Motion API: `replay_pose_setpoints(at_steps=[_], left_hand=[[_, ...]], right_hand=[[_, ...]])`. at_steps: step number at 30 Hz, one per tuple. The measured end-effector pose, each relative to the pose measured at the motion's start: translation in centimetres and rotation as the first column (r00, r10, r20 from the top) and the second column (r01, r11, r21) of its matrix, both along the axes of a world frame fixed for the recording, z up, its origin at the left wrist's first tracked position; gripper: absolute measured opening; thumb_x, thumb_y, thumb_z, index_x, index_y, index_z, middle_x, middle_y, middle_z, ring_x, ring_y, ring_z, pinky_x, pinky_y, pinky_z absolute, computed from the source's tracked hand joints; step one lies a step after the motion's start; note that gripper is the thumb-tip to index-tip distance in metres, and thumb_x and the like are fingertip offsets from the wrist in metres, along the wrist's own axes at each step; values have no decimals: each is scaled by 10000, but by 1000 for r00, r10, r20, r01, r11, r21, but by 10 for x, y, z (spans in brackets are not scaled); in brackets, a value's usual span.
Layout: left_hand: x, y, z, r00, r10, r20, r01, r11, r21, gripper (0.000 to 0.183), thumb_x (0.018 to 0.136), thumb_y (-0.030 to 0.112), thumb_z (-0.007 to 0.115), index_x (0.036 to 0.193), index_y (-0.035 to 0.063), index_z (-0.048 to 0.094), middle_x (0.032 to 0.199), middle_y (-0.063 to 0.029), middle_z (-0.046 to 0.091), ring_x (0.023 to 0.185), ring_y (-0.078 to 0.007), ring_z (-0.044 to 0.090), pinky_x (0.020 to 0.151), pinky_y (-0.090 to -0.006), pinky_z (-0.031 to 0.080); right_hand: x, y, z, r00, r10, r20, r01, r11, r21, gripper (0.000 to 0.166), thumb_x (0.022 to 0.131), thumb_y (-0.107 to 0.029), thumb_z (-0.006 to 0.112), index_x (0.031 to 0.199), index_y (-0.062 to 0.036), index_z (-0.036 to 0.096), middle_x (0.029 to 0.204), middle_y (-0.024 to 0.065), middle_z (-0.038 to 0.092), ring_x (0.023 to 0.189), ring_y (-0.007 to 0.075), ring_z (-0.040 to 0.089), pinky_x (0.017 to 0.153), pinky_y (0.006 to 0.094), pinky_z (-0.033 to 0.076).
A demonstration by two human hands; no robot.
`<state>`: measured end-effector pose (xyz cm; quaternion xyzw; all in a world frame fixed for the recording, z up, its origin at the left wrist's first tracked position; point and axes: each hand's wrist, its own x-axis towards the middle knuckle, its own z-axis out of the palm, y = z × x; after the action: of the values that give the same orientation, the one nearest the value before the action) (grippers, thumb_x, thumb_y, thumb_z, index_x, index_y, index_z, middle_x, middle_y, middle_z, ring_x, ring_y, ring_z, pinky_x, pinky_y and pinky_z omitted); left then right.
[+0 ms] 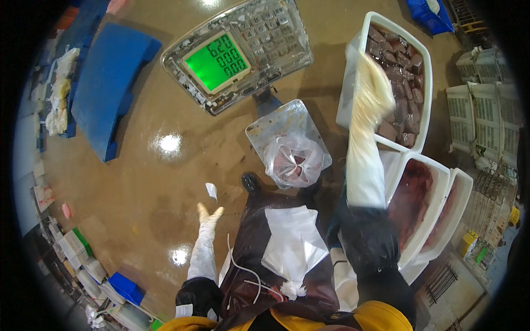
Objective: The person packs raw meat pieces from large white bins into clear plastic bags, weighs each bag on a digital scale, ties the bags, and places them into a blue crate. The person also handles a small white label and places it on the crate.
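My left hand (210, 217), in a pale glove and white sleeve cover, is held out over the floor. Its thumb and fingers are apart and nothing is between them. A small white scrap (211, 191) is just beyond the fingertips; whether it lies on the floor or is in the air I cannot tell. My right hand (377, 85), gloved and blurred, reaches over the near-side rim of a white plastic tub (428, 82). Dark brownish-red blocks (399, 62) fill that tub. A clear plastic bag of dark red pieces (295, 161) sits on the metal scale platform (273, 122).
The scale's keypad head (236, 51) has a lit green display. White tubs of red liquid (416, 194) stand at right, near stacked white crates (476, 111). Blue pallets (112, 82) are at left. White plastic bags (294, 244) hang on my dark apron (248, 231). The floor (136, 198) is wet.
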<state>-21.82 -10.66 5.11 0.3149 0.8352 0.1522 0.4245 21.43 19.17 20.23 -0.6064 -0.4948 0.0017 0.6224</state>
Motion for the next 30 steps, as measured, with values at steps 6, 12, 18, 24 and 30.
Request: replay_pose_setpoints(at_steps=[6,12,18,24,30], left_hand=[[-39,-67,-44,902,-83,-424,-98,917,-387,1150,588,622,697,1388,21,132,1409,-295,97,1296,-410,189,1050,-425,239],[78,-19,-54,870,-406,-281,381,914,-141,982,700,515,666,1380,10,169,1387,-336,115,1304,-422,143,1065,-428,164],[205,78,-123,934,-335,-125,319,938,-134,1114,583,526,737,1351,-54,175,1407,-280,140,1313,-382,152,1069,-398,184],[218,99,-138,663,-95,743,-45,985,166,236,868,222,556,800,9,632,735,-48,631,706,-112,569,682,-262,428],[128,71,-70,661,223,717,-191,973,-126,357,867,352,538,631,85,523,584,-24,498,554,-141,478,617,-279,408]], right_hand=[[-27,31,-58,729,266,631,-100,953,-286,484,730,-238,640,1192,-149,530,1264,128,449,1172,323,400,966,421,315],[4,-145,-123,897,352,266,-102,752,-651,479,820,-277,522,1240,-51,474,1341,189,356,1227,356,335,1016,405,264],[-32,-278,-260,981,74,178,138,375,-917,900,646,-397,746,1289,63,317,1301,274,350,1210,390,335,1024,410,261],[-47,-243,-309,642,-342,-686,-343,672,-657,211,841,-213,571,787,-18,633,760,24,621,682,146,541,655,277,418],[-76,-238,-189,786,-253,-563,-527,202,-826,355,776,-371,644,696,-34,564,628,-4,503,610,101,445,616,257,390]])
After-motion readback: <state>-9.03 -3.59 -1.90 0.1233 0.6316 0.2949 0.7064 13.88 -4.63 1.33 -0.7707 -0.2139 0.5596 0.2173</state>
